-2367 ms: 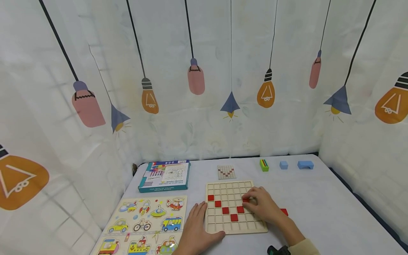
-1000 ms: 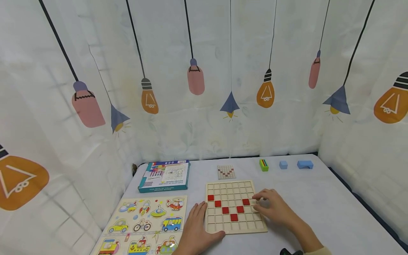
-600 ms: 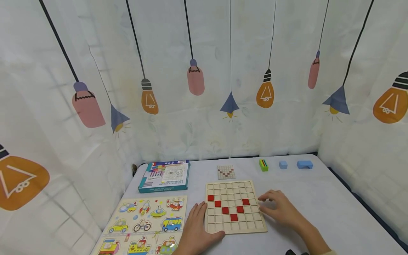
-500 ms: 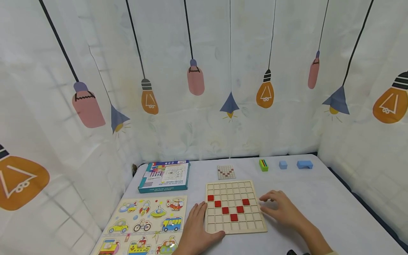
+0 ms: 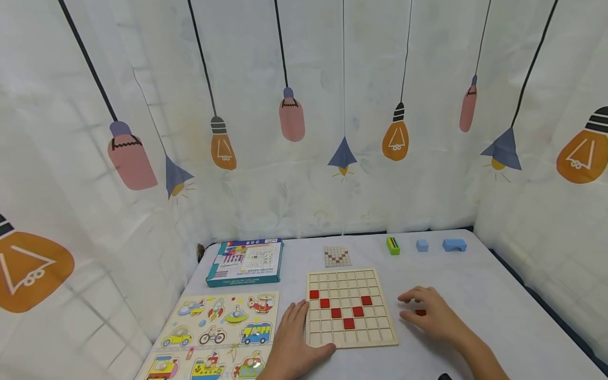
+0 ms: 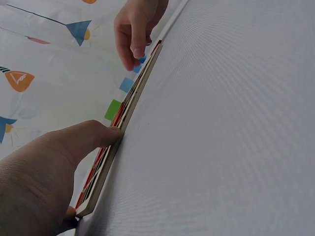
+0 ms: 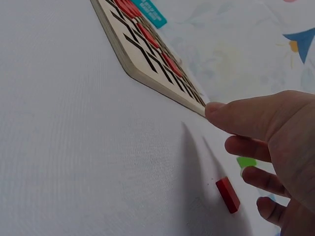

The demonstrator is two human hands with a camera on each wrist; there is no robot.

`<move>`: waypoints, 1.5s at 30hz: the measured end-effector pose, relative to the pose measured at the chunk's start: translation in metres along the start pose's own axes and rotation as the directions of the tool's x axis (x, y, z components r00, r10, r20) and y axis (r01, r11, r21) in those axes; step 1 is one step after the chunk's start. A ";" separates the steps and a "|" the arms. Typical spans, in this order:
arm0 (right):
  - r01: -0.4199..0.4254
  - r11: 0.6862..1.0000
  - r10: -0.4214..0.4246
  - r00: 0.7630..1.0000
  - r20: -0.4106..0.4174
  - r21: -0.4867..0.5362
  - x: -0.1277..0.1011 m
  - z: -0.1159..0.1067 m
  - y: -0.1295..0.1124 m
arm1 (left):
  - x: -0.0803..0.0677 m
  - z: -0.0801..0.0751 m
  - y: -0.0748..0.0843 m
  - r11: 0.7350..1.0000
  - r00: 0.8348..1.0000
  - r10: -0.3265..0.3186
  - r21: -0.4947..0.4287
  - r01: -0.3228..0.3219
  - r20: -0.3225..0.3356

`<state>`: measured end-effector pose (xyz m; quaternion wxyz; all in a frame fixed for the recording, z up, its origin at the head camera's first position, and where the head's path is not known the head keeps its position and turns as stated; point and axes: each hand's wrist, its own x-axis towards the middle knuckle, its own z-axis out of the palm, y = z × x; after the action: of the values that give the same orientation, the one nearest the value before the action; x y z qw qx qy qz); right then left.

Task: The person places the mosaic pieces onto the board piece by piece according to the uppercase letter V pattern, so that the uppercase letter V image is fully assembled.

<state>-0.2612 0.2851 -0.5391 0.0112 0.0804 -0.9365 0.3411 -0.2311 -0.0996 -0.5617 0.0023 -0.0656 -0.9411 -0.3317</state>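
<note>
A square wooden grid board (image 5: 352,338) lies on the table with several red tiles (image 5: 349,323) set in its cells in a V shape. My left hand (image 5: 299,343) rests at the board's near left corner, fingers along the left side and thumb on the near edge. To the right of the board, my right hand (image 5: 434,314) is held over the table, its thumb and fingers apart. A loose red tile (image 7: 228,195) lies on the cloth below that hand, apart from the fingers; in the head view the hand partly hides it.
A small pattern card (image 5: 338,256) lies behind the board. A boxed set (image 5: 244,262) and a vehicle picture board (image 5: 228,335) are at left. A striped green block (image 5: 393,246), a blue cube (image 5: 422,245) and a blue arch block (image 5: 454,245) stand at the back right.
My right hand has let go of a red tile in the board's right part and moved right, off the board, to over the loose tile. The left hand has stayed put.
</note>
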 end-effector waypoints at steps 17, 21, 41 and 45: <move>-0.038 0.998 0.040 0.999 0.037 -0.053 -0.010 -0.019 0.013 | 0.000 0.001 -0.001 1.000 1.000 0.005 0.001 -0.005 -0.004; -0.032 0.998 0.034 0.999 0.040 -0.050 -0.014 -0.024 0.016 | 0.000 0.000 -0.001 1.000 1.000 0.002 -0.001 -0.002 -0.002; 0.005 1.000 -0.004 0.999 0.050 -0.020 -0.014 -0.027 0.028 | 0.002 0.001 -0.002 1.000 1.000 0.011 0.013 -0.011 -0.012; -0.013 1.000 0.014 0.999 0.047 -0.027 -0.013 -0.025 0.029 | 0.002 0.002 -0.002 1.000 1.000 0.006 0.014 -0.006 -0.006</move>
<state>-0.2533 0.3247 -0.5395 -0.0120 0.0820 -0.9416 0.3264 -0.2329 -0.0999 -0.5641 0.0066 -0.0673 -0.9432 -0.3251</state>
